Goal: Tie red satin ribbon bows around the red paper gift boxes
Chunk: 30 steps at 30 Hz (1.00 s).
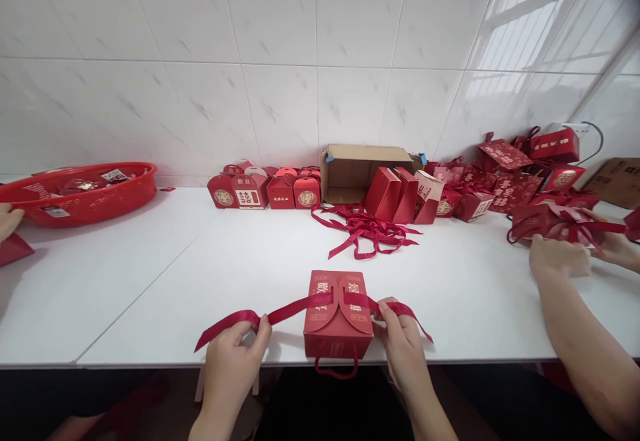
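Observation:
A red gift box (pixel 338 314) with gold characters stands at the table's front edge, right before me. A red ribbon (pixel 295 307) runs through its top handle and out to both sides. My left hand (pixel 235 354) pinches the ribbon's left length, a little left of the box. My right hand (pixel 403 341) pinches the right length, close against the box's right side. A ribbon loop hangs below the box front.
A pile of loose red ribbons (pixel 367 231) lies mid-table. Finished boxes (pixel 265 191) line the wall beside an open cardboard carton (pixel 350 171). A red basket (pixel 80 194) sits far left. Another person's hands (pixel 560 254) work on a box at right; another hand (pixel 7 221) shows at left.

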Each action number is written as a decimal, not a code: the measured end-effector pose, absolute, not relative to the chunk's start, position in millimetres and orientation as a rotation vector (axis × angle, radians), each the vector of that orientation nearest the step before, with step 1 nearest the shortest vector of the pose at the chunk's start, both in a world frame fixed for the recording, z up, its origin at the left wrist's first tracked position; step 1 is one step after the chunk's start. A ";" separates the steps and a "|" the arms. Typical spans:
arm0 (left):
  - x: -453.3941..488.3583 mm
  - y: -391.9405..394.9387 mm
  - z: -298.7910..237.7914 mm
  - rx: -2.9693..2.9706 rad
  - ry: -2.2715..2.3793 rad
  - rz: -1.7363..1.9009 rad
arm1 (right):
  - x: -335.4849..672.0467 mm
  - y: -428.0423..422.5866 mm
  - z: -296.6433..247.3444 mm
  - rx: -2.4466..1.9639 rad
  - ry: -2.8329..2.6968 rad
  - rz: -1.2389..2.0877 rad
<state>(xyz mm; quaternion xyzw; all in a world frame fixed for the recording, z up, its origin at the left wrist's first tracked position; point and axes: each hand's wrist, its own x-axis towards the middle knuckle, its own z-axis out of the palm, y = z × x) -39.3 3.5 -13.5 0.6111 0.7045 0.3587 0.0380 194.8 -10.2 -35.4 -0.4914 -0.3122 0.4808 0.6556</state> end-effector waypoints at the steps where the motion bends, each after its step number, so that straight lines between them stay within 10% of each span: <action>1: -38.5 4.0 -12.9 1.885 2.148 1.114 | 194.2 -10.9 -34.0 -1.098 -0.718 1.099; 30: -14.9 18.0 -11.4 2.026 1.959 1.100 | 217.2 -16.8 -22.5 -1.558 -1.376 0.541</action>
